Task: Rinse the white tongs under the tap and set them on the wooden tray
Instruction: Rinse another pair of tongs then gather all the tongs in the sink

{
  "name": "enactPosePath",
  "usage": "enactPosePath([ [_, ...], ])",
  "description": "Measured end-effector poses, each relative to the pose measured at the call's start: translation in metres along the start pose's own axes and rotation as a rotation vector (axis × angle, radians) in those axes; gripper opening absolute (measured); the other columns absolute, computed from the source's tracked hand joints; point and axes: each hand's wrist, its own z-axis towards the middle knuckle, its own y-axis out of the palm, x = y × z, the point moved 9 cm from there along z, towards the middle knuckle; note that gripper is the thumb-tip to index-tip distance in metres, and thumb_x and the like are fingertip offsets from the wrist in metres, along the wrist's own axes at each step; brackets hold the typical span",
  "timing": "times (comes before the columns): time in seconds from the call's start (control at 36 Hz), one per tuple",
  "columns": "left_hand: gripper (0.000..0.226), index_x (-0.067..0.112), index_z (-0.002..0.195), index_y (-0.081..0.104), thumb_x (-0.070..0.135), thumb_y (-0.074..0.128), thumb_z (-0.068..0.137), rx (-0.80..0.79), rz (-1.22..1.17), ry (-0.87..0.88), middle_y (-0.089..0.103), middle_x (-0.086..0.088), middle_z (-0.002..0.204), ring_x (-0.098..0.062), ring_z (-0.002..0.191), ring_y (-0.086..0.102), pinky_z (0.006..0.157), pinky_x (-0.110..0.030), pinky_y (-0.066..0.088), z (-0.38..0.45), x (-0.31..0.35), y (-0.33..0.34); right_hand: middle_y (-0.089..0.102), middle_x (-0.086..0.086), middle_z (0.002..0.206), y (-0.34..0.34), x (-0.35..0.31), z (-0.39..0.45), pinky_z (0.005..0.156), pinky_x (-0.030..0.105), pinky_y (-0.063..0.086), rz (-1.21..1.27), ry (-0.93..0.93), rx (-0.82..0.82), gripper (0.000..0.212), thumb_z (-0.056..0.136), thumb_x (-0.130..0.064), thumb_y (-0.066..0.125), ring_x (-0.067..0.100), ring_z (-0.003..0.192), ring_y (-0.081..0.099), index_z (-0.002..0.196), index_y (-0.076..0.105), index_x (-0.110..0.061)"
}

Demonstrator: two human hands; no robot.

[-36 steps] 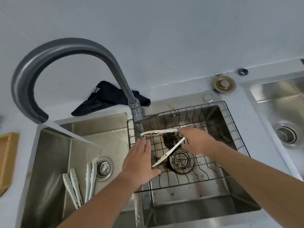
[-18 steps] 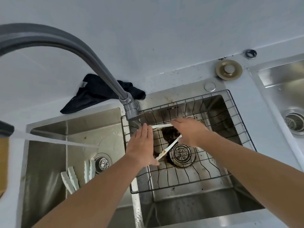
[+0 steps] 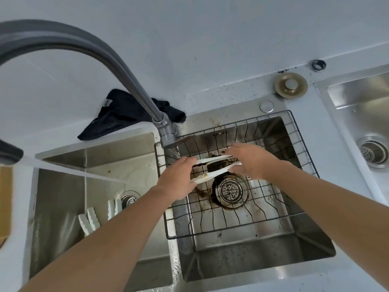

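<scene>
White tongs (image 3: pixel 216 166) with brown smears on their tips are held over the right sink basin, just below the tap's spout (image 3: pixel 167 137). My right hand (image 3: pixel 252 161) grips their hinge end. My left hand (image 3: pixel 179 178) holds the two tips, fingers wrapped around them. Water falls from the spout beside my left hand. A sliver of the wooden tray (image 3: pixel 4 203) shows at the far left edge.
A black wire rack (image 3: pixel 231 228) sits in the stained right basin over a drain (image 3: pixel 230 189). More white tongs (image 3: pixel 90 220) lie in the left basin (image 3: pixel 63 197). A dark cloth (image 3: pixel 117 115) lies behind the tap. Another sink (image 3: pixel 362 114) is at the right.
My left hand has moved right and closed on the tong tips. The tongs' arms have come closer together and lie more level. The camera view shifted slightly.
</scene>
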Motion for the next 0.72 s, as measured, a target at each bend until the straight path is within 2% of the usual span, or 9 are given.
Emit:
enactPosePath([
  [0.08, 0.068, 0.025, 0.152, 0.042, 0.026, 0.072, 0.091, 0.012, -0.098, -0.019, 0.052, 0.000, 0.143, -0.022, 0.128, 0.051, 0.103, -0.036, 0.042, -0.006, -0.007, -0.006, 0.053, 0.004, 0.147, -0.002, 0.005, -0.011, 0.108, 0.041, 0.042, 0.043, 0.015, 0.014, 0.058, 0.095, -0.037, 0.067, 0.026, 0.134, 0.050, 0.148, 0.048, -0.024],
  [0.25, 0.052, 0.022, 0.137, 0.062, 0.027, 0.078, 0.087, 0.152, -0.377, -0.064, 0.059, 0.007, 0.116, -0.016, 0.111, 0.058, 0.094, -0.029, 0.046, -0.023, -0.019, -0.024, 0.054, -0.001, 0.148, -0.006, 0.009, -0.026, 0.113, 0.040, 0.040, 0.173, 0.046, 0.031, 0.054, 0.095, -0.041, 0.066, 0.020, 0.134, 0.050, 0.144, 0.054, -0.022],
  [0.31, 0.048, 0.022, 0.132, 0.066, 0.025, 0.079, 0.086, 0.211, -0.464, -0.084, 0.065, 0.008, 0.117, -0.012, 0.105, 0.062, 0.091, -0.027, 0.048, -0.030, -0.023, -0.031, 0.059, -0.002, 0.141, -0.009, 0.007, -0.032, 0.102, 0.033, 0.047, 0.201, 0.054, 0.051, 0.051, 0.094, -0.042, 0.066, 0.015, 0.119, 0.058, 0.140, 0.057, -0.022],
  [0.33, 0.046, 0.022, 0.130, 0.068, 0.025, 0.079, 0.086, 0.238, -0.504, -0.095, 0.067, 0.009, 0.117, -0.011, 0.104, 0.064, 0.092, -0.028, 0.050, -0.033, -0.025, -0.033, 0.062, -0.003, 0.134, -0.011, 0.005, -0.035, 0.089, 0.026, 0.049, 0.217, 0.050, 0.063, 0.048, 0.094, -0.042, 0.065, 0.010, 0.106, 0.061, 0.137, 0.059, -0.022],
  [0.39, 0.043, 0.021, 0.128, 0.069, 0.023, 0.079, 0.086, 0.277, -0.591, -0.120, 0.070, 0.008, 0.117, -0.012, 0.103, 0.067, 0.093, -0.029, 0.053, -0.039, -0.028, -0.038, 0.067, -0.007, 0.116, -0.013, 0.000, -0.040, 0.064, 0.017, 0.045, 0.249, 0.030, 0.079, 0.039, 0.094, -0.041, 0.065, 0.002, 0.080, 0.060, 0.129, 0.064, -0.023],
  [0.44, 0.042, 0.021, 0.126, 0.070, 0.021, 0.080, 0.086, 0.311, -0.714, -0.148, 0.071, 0.006, 0.116, -0.011, 0.101, 0.069, 0.090, -0.027, 0.058, -0.048, -0.032, -0.042, 0.065, -0.014, 0.096, -0.016, -0.006, -0.045, 0.053, 0.013, 0.038, 0.279, 0.021, 0.093, 0.029, 0.095, -0.041, 0.064, 0.003, 0.066, 0.057, 0.119, 0.068, -0.026],
  [0.56, 0.036, 0.023, 0.122, 0.071, 0.018, 0.079, 0.087, 0.354, -0.899, -0.171, 0.072, 0.007, 0.109, -0.004, 0.092, 0.071, 0.066, -0.005, 0.051, -0.062, -0.037, -0.047, 0.065, -0.010, 0.079, -0.020, -0.018, -0.052, 0.048, 0.017, 0.040, 0.355, 0.006, 0.089, 0.010, 0.094, -0.040, 0.063, 0.006, 0.055, 0.055, 0.102, 0.069, -0.036],
  [0.67, 0.026, 0.025, 0.111, 0.073, 0.015, 0.078, 0.088, 0.385, -1.073, -0.186, 0.077, 0.015, 0.088, 0.011, 0.078, 0.069, 0.063, -0.001, 0.047, -0.074, -0.043, -0.049, 0.065, -0.005, 0.066, -0.022, -0.034, -0.058, 0.042, 0.021, 0.038, 0.500, -0.023, 0.063, 0.011, 0.094, -0.038, 0.064, 0.004, 0.043, 0.047, 0.084, 0.069, -0.038],
  [0.72, 0.022, 0.031, 0.108, 0.073, 0.020, 0.078, 0.089, 0.384, -1.117, -0.190, 0.077, 0.018, 0.090, 0.005, 0.082, 0.071, 0.065, -0.005, 0.050, -0.079, -0.047, -0.050, 0.065, -0.007, 0.062, -0.021, -0.040, -0.060, 0.041, 0.021, 0.037, 0.569, -0.014, 0.050, 0.011, 0.093, -0.036, 0.065, 0.005, 0.043, 0.047, 0.083, 0.070, -0.037],
])
